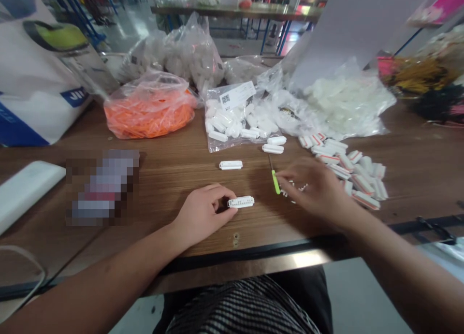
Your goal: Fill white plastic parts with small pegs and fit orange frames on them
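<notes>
Thumb and forefinger of your left hand pinch the left end of one white slotted part, low over the wood-grain surface, your forearm reaching in from the lower left. Your right hand, blurred, bends over tiny white pieces, too small to count; whether it grips any cannot be told. Just beside its fingertips lies one green-handled tool, shaft pointing away from you. Farther out, you have one loose white part, then two more, a close pair, by a clear bag of similar parts. Right of your right hand sits a pile of striped white pieces, overlapping past counting. One orange-filled bag stands back left; beyond, another table crosses the room.
</notes>
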A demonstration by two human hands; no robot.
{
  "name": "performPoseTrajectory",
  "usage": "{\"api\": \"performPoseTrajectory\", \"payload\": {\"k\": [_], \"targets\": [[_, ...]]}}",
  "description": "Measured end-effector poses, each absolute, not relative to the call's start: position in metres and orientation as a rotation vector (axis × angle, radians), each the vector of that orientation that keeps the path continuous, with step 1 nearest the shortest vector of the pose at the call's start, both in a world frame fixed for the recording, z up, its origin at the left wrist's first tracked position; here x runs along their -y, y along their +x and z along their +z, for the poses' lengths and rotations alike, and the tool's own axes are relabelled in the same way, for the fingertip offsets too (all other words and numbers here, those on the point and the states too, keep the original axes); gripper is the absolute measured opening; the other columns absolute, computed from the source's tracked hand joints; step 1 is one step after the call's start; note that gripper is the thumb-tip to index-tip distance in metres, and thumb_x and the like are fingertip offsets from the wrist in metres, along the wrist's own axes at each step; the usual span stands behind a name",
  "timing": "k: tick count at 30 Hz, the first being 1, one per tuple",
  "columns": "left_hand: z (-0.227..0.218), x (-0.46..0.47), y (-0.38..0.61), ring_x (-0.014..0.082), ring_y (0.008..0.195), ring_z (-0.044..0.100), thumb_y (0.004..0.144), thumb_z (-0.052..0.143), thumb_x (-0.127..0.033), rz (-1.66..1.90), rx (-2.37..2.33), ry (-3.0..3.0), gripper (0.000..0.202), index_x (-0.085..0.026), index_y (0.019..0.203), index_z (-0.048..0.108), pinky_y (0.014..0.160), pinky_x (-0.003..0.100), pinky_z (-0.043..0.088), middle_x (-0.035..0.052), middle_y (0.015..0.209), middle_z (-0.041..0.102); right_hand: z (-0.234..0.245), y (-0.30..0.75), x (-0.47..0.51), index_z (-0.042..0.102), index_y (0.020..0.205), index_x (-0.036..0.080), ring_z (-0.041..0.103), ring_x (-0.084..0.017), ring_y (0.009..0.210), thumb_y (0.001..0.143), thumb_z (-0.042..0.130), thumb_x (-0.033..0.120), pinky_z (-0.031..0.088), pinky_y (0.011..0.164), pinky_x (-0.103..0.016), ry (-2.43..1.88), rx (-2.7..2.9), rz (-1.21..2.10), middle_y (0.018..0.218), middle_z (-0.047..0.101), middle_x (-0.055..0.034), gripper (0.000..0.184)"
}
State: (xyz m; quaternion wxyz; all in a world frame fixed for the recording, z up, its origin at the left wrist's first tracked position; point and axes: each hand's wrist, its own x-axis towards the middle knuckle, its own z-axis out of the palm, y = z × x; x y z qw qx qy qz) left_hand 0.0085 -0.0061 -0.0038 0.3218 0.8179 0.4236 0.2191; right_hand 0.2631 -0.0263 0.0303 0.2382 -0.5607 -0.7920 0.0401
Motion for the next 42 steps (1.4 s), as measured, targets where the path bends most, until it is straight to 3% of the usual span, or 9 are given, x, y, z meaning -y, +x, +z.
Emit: {"api": "performPoseTrajectory", "payload": {"k": [4,8,16,25,32,39,42], "targets": [[-0.003,0.006,0.008,0.0078,0.051,0.043,0.076,0.068,-0.021,0.572,-1.115,2.154,0.01,-0.022,0.086,0.068,0.054,0.022,0.036,-0.0049,0.068,0.055,0.032,0.298,0.009,0.069,0.06,0.022,0.059,-0.014,0.053,0.075,0.06,0.024,0.039,0.055,-0.028,-1.999,2.058,0.345,0.053,0.064,0.0011,0.017],[-0.003,0.006,0.008,0.0079,0.052,0.044,0.077,0.067,-0.021,0.565,-1.105,2.164,0.009,-0.022,0.086,0.068,0.054,0.022,0.036,-0.0045,0.069,0.056,0.022,0.305,0.006,0.073,0.071,0.023,0.063,-0.015,0.061,0.077,0.059,0.031,0.042,0.056,-0.027,-1.934,2.098,0.574,0.067,0.072,0.0001,0.018],[-0.002,0.006,0.009,0.0081,0.052,0.045,0.077,0.068,-0.021,0.559,-1.113,2.17,0.009,-0.021,0.086,0.068,0.055,0.022,0.036,-0.0045,0.069,0.056,0.021,0.299,0.002,0.071,0.068,0.022,0.062,-0.018,0.067,0.079,0.054,0.027,0.041,0.07,-0.033,-1.771,2.415,0.252,0.069,0.071,-0.0016,0.02],[-0.003,0.005,0.008,0.0077,0.052,0.043,0.077,0.067,-0.021,0.574,-1.095,2.169,0.01,-0.021,0.087,0.068,0.054,0.021,0.036,-0.0043,0.071,0.057,0.019,0.302,-0.006,0.066,0.06,0.021,0.056,-0.013,0.049,0.076,0.056,0.035,0.036,0.048,-0.027,-2.082,2.086,0.484,0.053,0.065,-0.0002,0.023],[-0.002,0.006,0.009,0.0081,0.052,0.044,0.077,0.067,-0.021,0.573,-1.105,2.173,0.01,-0.022,0.086,0.068,0.054,0.022,0.036,-0.0044,0.069,0.056,0.019,0.31,-0.003,0.073,0.07,0.023,0.066,-0.017,0.068,0.076,0.059,0.037,0.047,0.061,-0.028,-1.853,2.088,0.662,0.076,0.074,-0.0015,0.02],[-0.003,0.005,0.008,0.0084,0.052,0.045,0.077,0.067,-0.021,0.573,-1.095,2.186,0.01,-0.022,0.087,0.068,0.054,0.021,0.036,-0.0047,0.068,0.056,0.01,0.304,-0.003,0.067,0.06,0.02,0.061,-0.016,0.055,0.075,0.055,0.034,0.039,0.052,-0.027,-2.017,2.129,0.363,0.056,0.067,-0.0018,0.023],[-0.003,0.005,0.008,0.0085,0.052,0.045,0.077,0.067,-0.021,0.572,-1.094,2.187,0.01,-0.022,0.087,0.068,0.055,0.021,0.036,-0.0046,0.069,0.056,0.012,0.307,-0.003,0.068,0.061,0.021,0.061,-0.016,0.054,0.075,0.056,0.035,0.039,0.051,-0.027,-2.083,2.044,0.433,0.056,0.067,-0.0012,0.024]]}}
